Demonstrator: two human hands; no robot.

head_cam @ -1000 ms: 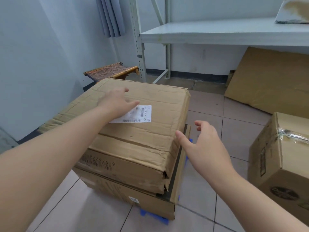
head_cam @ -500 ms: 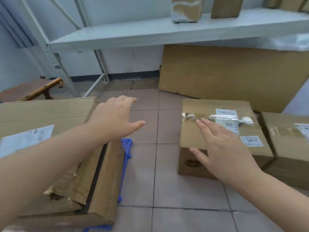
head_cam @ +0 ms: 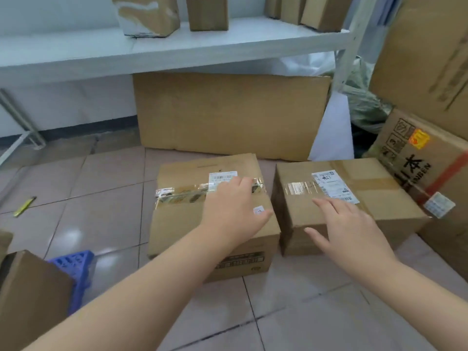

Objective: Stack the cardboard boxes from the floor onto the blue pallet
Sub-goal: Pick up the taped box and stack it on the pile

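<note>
Two taped cardboard boxes stand side by side on the tiled floor. My left hand [head_cam: 234, 211] is spread, palm down, over the top of the left box [head_cam: 182, 219], near its shiny tape. My right hand [head_cam: 347, 233] hovers with fingers apart over the near left corner of the right box [head_cam: 379, 198]; I cannot tell whether it touches. Neither hand grips anything. A corner of the blue pallet [head_cam: 74, 272] shows at the lower left, with the edge of a stacked box [head_cam: 30, 297] on it.
A large flat cardboard sheet [head_cam: 228, 115] leans on the wall under a white metal shelf [head_cam: 157, 50] that carries small boxes. Bigger printed cartons [head_cam: 428, 158] crowd the right side. A yellow pen-like object [head_cam: 24, 205] lies on the floor at left.
The view has swung right, away from the stack on the pallet. Both hands have moved to the two floor boxes, the left hand from the pallet stack onto the left box.
</note>
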